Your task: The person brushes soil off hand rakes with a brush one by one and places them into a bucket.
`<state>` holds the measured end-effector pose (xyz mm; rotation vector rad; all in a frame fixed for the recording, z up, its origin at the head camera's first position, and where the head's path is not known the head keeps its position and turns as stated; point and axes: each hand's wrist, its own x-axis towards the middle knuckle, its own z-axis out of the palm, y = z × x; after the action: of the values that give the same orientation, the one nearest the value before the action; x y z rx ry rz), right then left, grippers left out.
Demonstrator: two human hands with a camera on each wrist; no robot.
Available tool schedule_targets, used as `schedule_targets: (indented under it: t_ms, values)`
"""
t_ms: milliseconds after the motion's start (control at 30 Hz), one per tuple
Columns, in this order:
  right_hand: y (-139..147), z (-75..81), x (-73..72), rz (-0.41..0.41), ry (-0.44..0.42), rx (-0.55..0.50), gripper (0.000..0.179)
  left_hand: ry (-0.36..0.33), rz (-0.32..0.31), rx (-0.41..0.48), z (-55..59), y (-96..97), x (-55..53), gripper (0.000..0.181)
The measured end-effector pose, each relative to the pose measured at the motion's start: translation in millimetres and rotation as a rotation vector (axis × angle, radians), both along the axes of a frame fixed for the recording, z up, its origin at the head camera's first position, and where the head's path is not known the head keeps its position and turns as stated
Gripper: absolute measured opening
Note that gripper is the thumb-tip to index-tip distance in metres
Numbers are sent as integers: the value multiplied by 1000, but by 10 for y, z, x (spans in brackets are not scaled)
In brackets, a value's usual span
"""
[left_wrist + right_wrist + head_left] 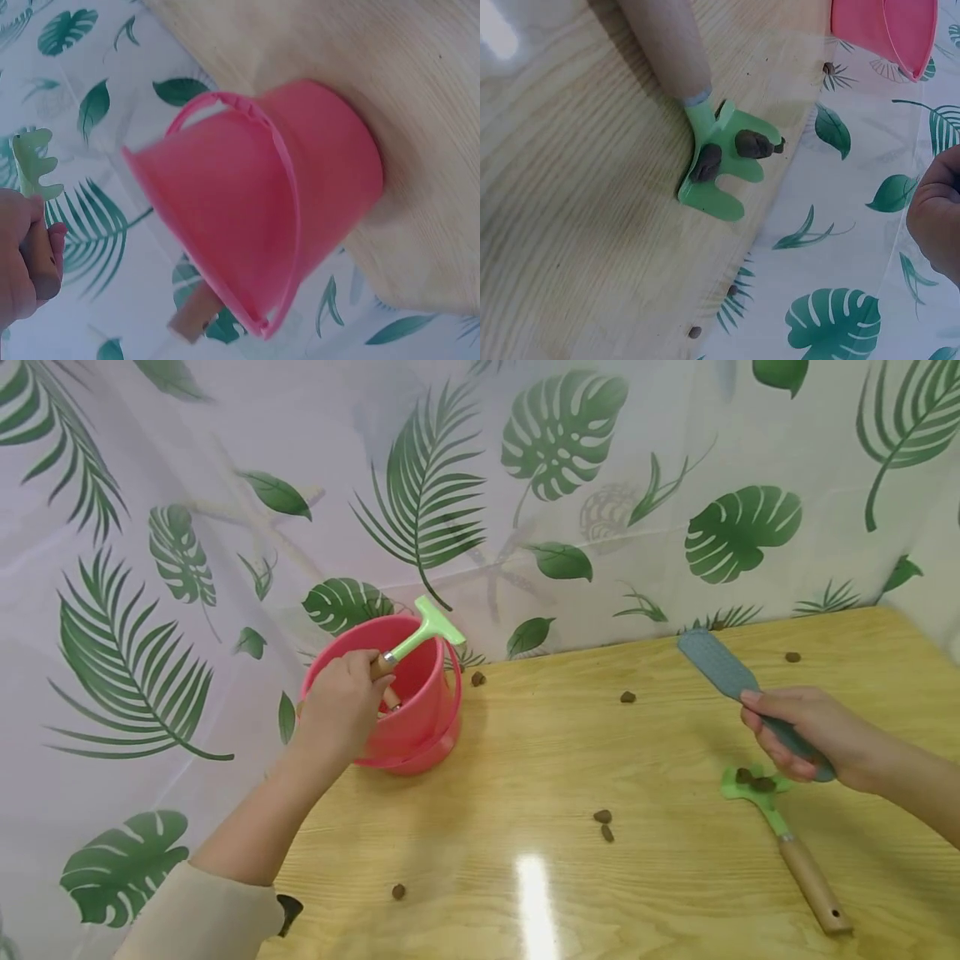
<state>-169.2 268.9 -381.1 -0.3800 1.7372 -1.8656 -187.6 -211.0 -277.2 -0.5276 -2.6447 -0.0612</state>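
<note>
My left hand point(341, 703) grips the wooden handle of a small green garden rake point(429, 628) above the mouth of a pink bucket point(408, 739). In the left wrist view the toothed head of the rake point(36, 161) shows beyond the fingers. Another wooden handle point(196, 311) sticks out over the bucket's rim; its other end is hidden inside. My right hand point(813, 731) holds a grey-blue tool with a flat, textured blade point(718, 664), raised over the table. Below it lies a green hand fork point(771, 810) with a wooden handle, brown lumps point(754, 144) resting on its tines.
Several small brown lumps lie scattered on the wooden table point(495, 793), among them a pair point(603, 817) near the middle and one lump point(398, 891) at the front left. A leaf-printed cloth point(480, 527) hangs behind the table and along its left side.
</note>
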Motion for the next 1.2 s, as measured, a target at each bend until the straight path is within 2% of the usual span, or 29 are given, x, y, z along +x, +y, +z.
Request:
schedule_targets:
  t_ms: [100, 200, 267, 300, 433, 533, 567, 633, 767, 933, 1100, 1200]
  values:
    - [69, -22, 22, 10, -13, -32, 40, -33, 40, 11, 41, -164, -35, 31]
    - [136, -47, 37, -6, -24, -35, 40, -114, 112, 37, 81, -309, -77, 31]
    - [177, -61, 40, -17, -24, -23, 40, -150, 142, 12, 90, -385, -96, 34]
    - [194, -69, 40, -27, -24, -16, 40, -156, 149, -13, 94, -415, -103, 34]
    - [252, -100, 37, -68, -37, -2, 40, -165, 195, -205, 109, -464, -124, 58]
    - [281, -132, 39, -91, -51, -32, 40, -205, 240, -355, 105, -433, -164, 69]
    - [288, -143, 43, -95, -56, -47, 40, -235, 248, -384, 96, -418, -181, 67]
    - [299, -164, 47, -98, -68, -69, 40, -276, 251, -426, 64, -398, -224, 61]
    - [310, -190, 55, -95, -80, -78, 40, -356, 246, -438, -14, -401, -294, 46]
    - [315, -201, 62, -89, -68, -78, 41, -381, 185, -438, -98, -442, -366, 33]
    - [300, -198, 52, -95, -84, -94, 41, -426, 146, -427, -143, -460, -475, 30]
    - [300, -197, 48, -92, -83, -88, 41, -444, 129, -452, -275, -520, -605, 30]
